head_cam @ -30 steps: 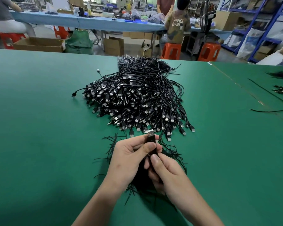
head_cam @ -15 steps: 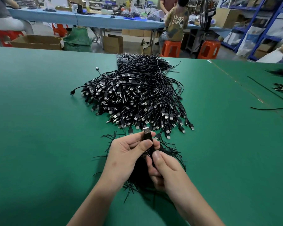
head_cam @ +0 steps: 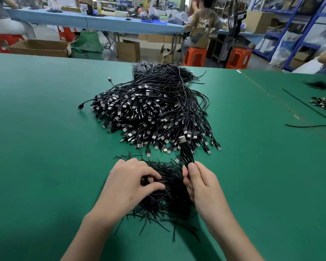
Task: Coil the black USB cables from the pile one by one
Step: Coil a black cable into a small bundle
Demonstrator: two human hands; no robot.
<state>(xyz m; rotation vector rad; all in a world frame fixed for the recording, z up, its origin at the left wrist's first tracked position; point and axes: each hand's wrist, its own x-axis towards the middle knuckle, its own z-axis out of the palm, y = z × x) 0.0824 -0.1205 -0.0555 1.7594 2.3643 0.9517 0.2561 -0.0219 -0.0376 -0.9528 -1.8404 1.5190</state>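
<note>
**One cable bundled, the other hand in the strips**

The right hand grips a folded cable low on its bundle, with the plug pointing up. It is held just in front of the pile, which spreads from the middle of the worktop toward the far edge. The left hand, fingers curled, pinches into the short black strips heaped toward the near edge, just beside the right hand. The cable looks light, limp and a bit springy. I'd say it needs holding across all its loops at mid-bundle, or they will fan open.
</note>
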